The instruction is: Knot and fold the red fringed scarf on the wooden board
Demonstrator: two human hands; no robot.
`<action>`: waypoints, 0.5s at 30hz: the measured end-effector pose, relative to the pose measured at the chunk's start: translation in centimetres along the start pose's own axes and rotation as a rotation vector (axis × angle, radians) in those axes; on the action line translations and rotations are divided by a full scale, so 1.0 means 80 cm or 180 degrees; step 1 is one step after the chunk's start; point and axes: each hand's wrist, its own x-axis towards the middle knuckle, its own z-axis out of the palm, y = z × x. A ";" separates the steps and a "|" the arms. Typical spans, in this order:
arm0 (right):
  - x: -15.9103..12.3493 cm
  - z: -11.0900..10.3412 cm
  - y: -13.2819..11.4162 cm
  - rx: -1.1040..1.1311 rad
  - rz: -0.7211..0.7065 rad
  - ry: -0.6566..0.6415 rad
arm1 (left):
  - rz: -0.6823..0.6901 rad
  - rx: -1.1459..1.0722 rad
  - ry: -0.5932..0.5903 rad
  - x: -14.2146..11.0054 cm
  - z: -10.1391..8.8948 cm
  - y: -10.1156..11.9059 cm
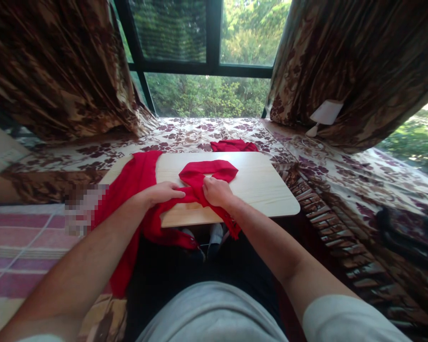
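Observation:
A red scarf point(209, 167) lies on the pale wooden table, bent into a loop with its ends crossing near the front edge. My right hand point(217, 191) is closed on the scarf where the ends cross, and a fringed end hangs over the edge below it. My left hand point(166, 192) pinches a strip of the scarf left of the crossing, thumb and fingers pressed together. Beside that hand, another stretch of red cloth point(142, 171) drapes over the table's left side and down toward the floor. Whether it joins the looped scarf is hidden by my left arm.
The small table point(267, 190) has rounded corners. Behind it, a folded red cloth point(233, 146) rests on the flowered window ledge point(185, 128). A white lamp point(326, 113) stands at the right, with a dark bag-like object point(410, 237) nearer. A striped bed cover point(24, 242) lies left.

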 end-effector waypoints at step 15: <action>0.001 -0.001 0.001 0.0000 0.0028 -0.0063 | -0.0474 -0.1890 0.0613 -0.001 0.026 -0.005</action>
